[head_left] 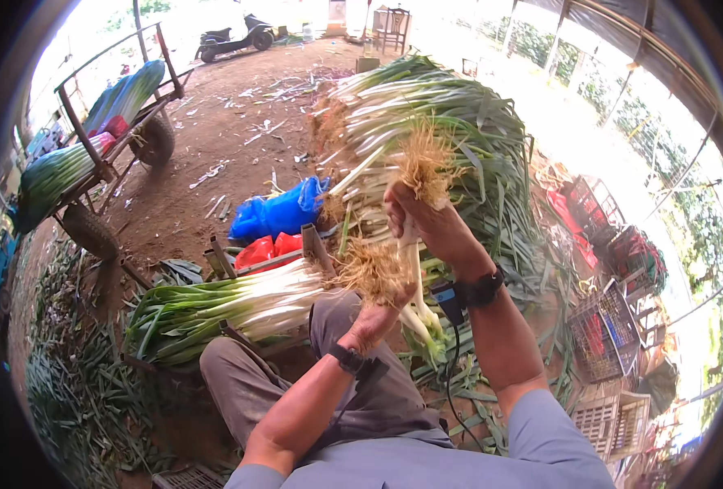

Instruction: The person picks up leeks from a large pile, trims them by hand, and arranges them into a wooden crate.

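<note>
My right hand (428, 222) is closed around the white stalk of a green onion (410, 244), with a shaggy tuft of tan roots (427, 163) sticking up above the fist. Lower and to the left, my left hand (382, 316) is closed beside a second root tuft (374, 270); the tuft hides most of its fingers, and it seems to grip green onions too. Pale stalks hang below both hands toward green ends (433, 346). Left of my knees, trimmed green onions (247, 301) lie in a low frame, white ends toward me. Beyond my hands spreads a big pile of untrimmed green onions (492, 155).
A blue plastic bundle (280, 210) and a red bag (270, 249) lie past the frame. At left stands a wheeled cart (105, 159) loaded with wrapped onions. Plastic crates (606, 330) line the right side. Leaf scraps (84, 375) litter the ground. A scooter (235, 38) stands far back.
</note>
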`<action>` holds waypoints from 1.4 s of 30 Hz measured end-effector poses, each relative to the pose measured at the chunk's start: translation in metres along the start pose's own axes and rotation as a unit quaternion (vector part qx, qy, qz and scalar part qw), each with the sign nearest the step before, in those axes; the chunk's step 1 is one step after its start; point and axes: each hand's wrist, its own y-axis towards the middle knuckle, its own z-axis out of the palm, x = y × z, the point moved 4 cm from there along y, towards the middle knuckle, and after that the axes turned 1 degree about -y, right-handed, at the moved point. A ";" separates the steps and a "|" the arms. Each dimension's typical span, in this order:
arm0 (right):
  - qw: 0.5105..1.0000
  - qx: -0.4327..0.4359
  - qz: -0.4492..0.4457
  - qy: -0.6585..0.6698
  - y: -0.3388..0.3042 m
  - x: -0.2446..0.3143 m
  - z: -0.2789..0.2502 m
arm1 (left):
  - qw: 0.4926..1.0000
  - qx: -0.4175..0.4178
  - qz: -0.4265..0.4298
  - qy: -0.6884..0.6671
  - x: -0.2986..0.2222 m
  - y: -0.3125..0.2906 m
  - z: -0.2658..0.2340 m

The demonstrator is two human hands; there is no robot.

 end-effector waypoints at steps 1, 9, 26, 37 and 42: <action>1.000 -0.003 0.005 0.004 0.001 0.003 0.003 | 0.999 -0.019 0.020 0.017 0.011 0.003 -0.003; 0.999 -0.008 -0.002 -0.032 -0.008 0.025 -0.012 | 0.977 -0.131 0.035 -0.163 0.005 0.003 0.007; 0.987 -0.100 -0.057 -0.112 -0.036 0.059 -0.088 | 0.957 -0.139 0.069 -0.244 -0.042 0.015 -0.008; 0.973 -0.030 -0.108 -0.200 -0.057 0.045 -0.049 | 0.969 -0.070 0.165 -0.168 -0.142 0.026 -0.007; 0.987 -0.027 -0.056 -0.149 -0.059 0.036 -0.042 | 0.966 -0.097 0.149 -0.187 -0.135 0.029 -0.014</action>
